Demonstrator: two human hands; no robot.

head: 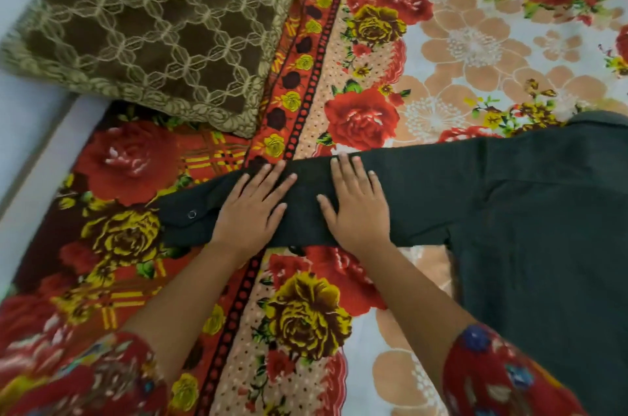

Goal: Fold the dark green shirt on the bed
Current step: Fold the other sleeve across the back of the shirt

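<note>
The shirt lies spread on the bed, body at the right, one sleeve stretched out leftward with its cuff unfolded; the folding looks barely begun, with sleeve and body folds left to do. Left hand and right hand rest flat on the sleeve, fingers spread, gripping nothing; a pillow sits beyond; no containers are visible.

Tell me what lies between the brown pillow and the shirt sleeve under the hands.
In the head view, only the floral bedspread lies between the brown pillow and the sleeve of the dark green shirt; no other object sits there.
</note>
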